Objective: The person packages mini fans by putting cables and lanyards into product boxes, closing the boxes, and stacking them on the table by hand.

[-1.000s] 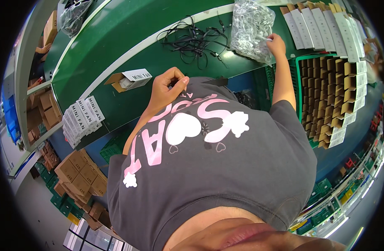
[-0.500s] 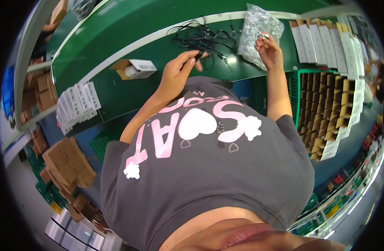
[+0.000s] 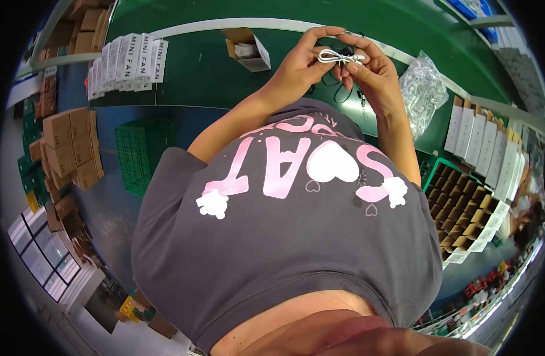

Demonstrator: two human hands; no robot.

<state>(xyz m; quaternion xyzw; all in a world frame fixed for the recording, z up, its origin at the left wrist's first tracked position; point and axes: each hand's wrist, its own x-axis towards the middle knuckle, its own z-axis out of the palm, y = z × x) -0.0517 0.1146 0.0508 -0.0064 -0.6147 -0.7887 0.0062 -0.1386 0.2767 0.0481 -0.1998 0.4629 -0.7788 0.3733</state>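
Observation:
My left hand (image 3: 305, 62) and my right hand (image 3: 370, 71) meet above the green workbench (image 3: 195, 71). Together they pinch a small coiled white cable (image 3: 337, 57) with a dark tie at its middle. The left fingers grip its left end, the right fingers its right end. Loose black cables (image 3: 343, 89) lie on the bench just under the hands, partly hidden by them. My grey shirt with pink lettering fills the middle of the view.
A clear plastic bag (image 3: 423, 89) of parts lies right of the hands. An open cardboard box (image 3: 245, 50) sits to the left, with white product boxes (image 3: 127, 62) beyond. Rows of open cartons (image 3: 462, 213) and white boxes (image 3: 486, 148) stand at the right. Brown cartons (image 3: 67, 148) are stacked at the left.
My right hand left the plastic bag and came in to meet the left hand. Both now hold a white cable. The view has swung to the right.

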